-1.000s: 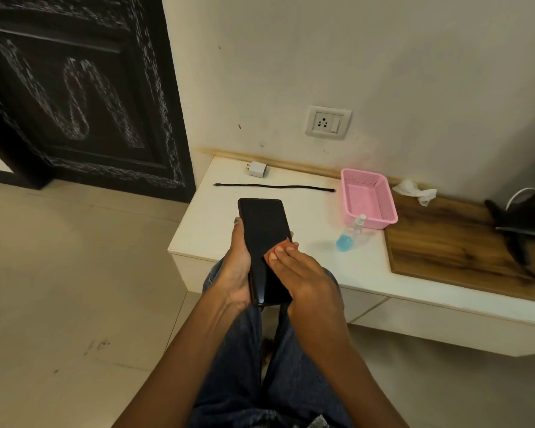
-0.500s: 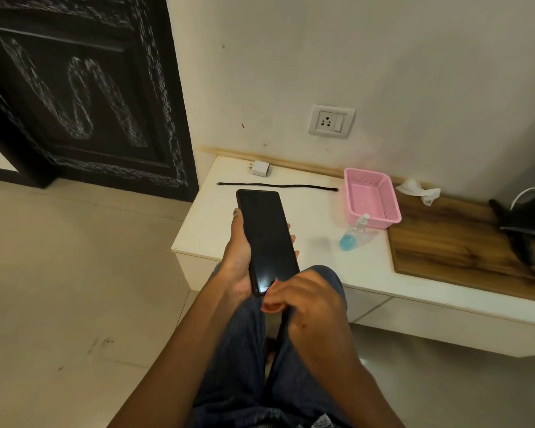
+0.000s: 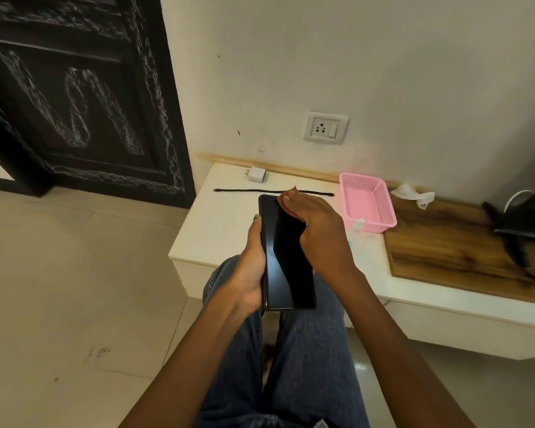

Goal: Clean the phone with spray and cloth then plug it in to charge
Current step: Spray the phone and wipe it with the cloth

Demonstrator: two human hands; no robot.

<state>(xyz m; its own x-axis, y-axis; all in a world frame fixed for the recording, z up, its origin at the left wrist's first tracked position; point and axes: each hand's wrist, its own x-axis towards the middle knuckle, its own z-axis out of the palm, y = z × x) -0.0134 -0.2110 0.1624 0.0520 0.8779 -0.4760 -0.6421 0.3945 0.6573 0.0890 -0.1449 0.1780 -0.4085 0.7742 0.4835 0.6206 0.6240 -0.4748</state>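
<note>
My left hand (image 3: pixel 250 267) grips a black phone (image 3: pixel 286 267) by its left edge, screen up, above my lap. My right hand (image 3: pixel 314 223) lies over the phone's upper right part, its fingers held together and reaching the top edge; I see no cloth in it. A small spray bottle (image 3: pixel 357 225) with blue liquid stands on the white shelf (image 3: pixel 223 223), mostly hidden behind my right hand. A crumpled white cloth (image 3: pixel 413 194) lies by the wall. The white charger plug (image 3: pixel 257 174) and black cable (image 3: pixel 244 190) lie on the shelf below the wall socket (image 3: pixel 325 127).
A pink basket (image 3: pixel 368 202) sits on the shelf beside a wooden board (image 3: pixel 464 251). A dark object with a white cord (image 3: pixel 525 217) is at the far right. A black carved door (image 3: pixel 74 97) stands to the left. My jeans-clad legs are below.
My right hand slid from the phone's lower end up along the screen to its top edge. My left hand kept its hold on the phone.
</note>
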